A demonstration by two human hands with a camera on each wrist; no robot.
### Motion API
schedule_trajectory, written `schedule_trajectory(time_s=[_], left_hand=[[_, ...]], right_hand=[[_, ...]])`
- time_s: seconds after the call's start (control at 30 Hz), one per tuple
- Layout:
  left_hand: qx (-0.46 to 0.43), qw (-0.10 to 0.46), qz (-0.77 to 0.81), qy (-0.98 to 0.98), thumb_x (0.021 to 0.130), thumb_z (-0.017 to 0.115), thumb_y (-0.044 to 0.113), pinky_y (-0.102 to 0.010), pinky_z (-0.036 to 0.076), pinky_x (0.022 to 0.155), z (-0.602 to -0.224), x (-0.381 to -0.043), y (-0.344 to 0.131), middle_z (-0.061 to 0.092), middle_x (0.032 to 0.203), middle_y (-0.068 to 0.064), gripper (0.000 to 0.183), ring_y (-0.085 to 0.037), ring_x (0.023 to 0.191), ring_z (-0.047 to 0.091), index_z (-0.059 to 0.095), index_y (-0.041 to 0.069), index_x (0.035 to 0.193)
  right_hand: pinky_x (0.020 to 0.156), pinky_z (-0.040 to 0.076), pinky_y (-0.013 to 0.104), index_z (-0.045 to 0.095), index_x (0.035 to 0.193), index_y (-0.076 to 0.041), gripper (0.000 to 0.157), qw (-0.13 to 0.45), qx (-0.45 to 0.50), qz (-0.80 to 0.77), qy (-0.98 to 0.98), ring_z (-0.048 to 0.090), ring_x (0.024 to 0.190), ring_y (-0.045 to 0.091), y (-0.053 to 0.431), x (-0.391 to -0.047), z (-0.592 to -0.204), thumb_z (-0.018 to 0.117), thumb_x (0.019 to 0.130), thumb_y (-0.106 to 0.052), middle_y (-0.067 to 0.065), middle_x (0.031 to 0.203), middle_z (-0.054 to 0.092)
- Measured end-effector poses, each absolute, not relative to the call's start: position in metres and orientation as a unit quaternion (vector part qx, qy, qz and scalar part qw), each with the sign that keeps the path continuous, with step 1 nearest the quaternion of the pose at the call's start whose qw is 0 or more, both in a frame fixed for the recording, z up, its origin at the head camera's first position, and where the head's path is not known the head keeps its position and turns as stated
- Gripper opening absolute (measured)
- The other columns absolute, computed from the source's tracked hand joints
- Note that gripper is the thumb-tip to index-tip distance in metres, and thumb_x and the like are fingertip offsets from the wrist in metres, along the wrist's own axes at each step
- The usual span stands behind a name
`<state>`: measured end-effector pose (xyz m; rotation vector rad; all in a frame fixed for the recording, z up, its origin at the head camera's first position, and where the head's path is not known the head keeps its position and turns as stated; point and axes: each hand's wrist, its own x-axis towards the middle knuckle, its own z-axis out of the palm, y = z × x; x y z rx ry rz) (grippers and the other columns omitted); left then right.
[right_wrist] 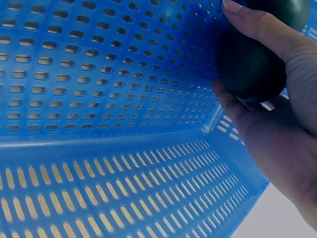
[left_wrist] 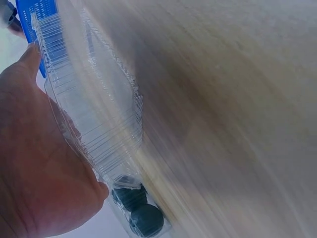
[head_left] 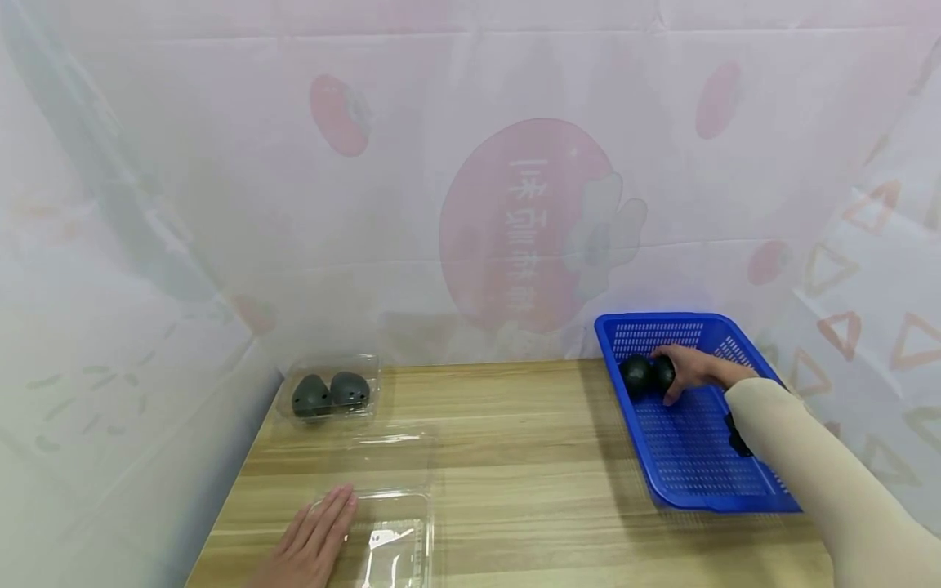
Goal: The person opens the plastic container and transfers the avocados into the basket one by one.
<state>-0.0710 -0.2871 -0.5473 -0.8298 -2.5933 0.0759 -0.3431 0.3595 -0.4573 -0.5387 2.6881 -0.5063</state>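
My right hand (head_left: pixel 689 369) reaches into the blue plastic basket (head_left: pixel 647 465) and grips a dark green avocado (right_wrist: pixel 250 64) between thumb and fingers. A second avocado (head_left: pixel 635 377) lies right beside it in the basket. My left hand (head_left: pixel 312 535), its fingers straight, rests on the left edge of a clear plastic clamshell box (head_left: pixel 429 539). That box stands open, its lid (head_left: pixel 390 461) folded back toward the wall, and nothing lies inside. In the left wrist view the same hand lies along the box's ridged side.
Another clear clamshell box (head_left: pixel 376 384) stands at the table's far left corner with two avocados (head_left: pixel 331 394) in it. Printed white sheets (head_left: pixel 412 204) enclose the wooden table (head_left: pixel 515 457) at the back and sides. A black band (head_left: pixel 738 437) shows by the right sleeve.
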Motion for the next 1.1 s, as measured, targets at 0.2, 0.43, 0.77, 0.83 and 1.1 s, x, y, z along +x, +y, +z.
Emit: schedule_trajectory(time_s=[0.2,0.43,0.77,0.83,1.1], left_hand=[[-0.284,0.209,0.03,-0.935,0.074,0.044,0.088,-0.036,-0.002,0.121,-0.547,-0.066,-0.294,0.033,0.156,-0.013,0.116,-0.024,0.145,0.024,0.028,0.003,0.152],[-0.281,0.212,0.028,-0.936,0.075,0.046,0.087,-0.035,-0.004,0.12,-0.551,-0.065,-0.303,0.035,0.155,-0.014,0.115,-0.023,0.147,0.018,0.029,0.003,0.152],[-0.279,0.217,0.03,-0.935,0.075,0.048,0.085,-0.034,-0.002,0.12,-0.553,-0.061,-0.319,0.036,0.154,-0.012,0.112,-0.022,0.147,0.021,0.032,0.005,0.151],[-0.274,0.213,0.028,-0.937,0.075,0.05,0.084,-0.034,-0.003,0.12,-0.553,-0.06,-0.321,0.035,0.155,-0.012,0.111,-0.021,0.148,0.019,0.032,0.006,0.152],[-0.278,0.191,0.008,-0.941,0.074,0.055,0.082,-0.029,-0.008,0.118,-0.55,-0.059,-0.333,0.035,0.154,-0.013,0.113,-0.018,0.149,0.012,0.031,0.004,0.152]], right_hand=[[0.1,0.035,0.066,0.045,0.135,0.012,0.094,0.175,-0.196,-0.176,0.949,0.038,0.125,0.056,0.356,-0.343,-0.458,0.094,0.061,-0.018,0.037,0.135,0.044],[0.101,0.034,0.067,0.043,0.138,0.01,0.095,0.176,-0.189,-0.181,0.949,0.037,0.128,0.056,0.358,-0.343,-0.458,0.092,0.064,-0.023,0.036,0.137,0.044],[0.101,0.035,0.066,0.044,0.139,0.01,0.089,0.13,-0.203,-0.183,0.953,0.039,0.128,0.055,0.363,-0.341,-0.447,0.085,0.075,-0.035,0.036,0.139,0.045],[0.101,0.035,0.065,0.046,0.138,0.01,0.084,0.11,-0.2,-0.178,0.957,0.041,0.127,0.053,0.361,-0.341,-0.443,0.081,0.079,-0.038,0.035,0.138,0.047],[0.098,0.041,0.061,0.053,0.135,0.005,0.066,0.041,-0.181,-0.203,0.962,0.052,0.12,0.045,0.349,-0.344,-0.422,0.07,0.09,-0.041,0.029,0.133,0.054]])
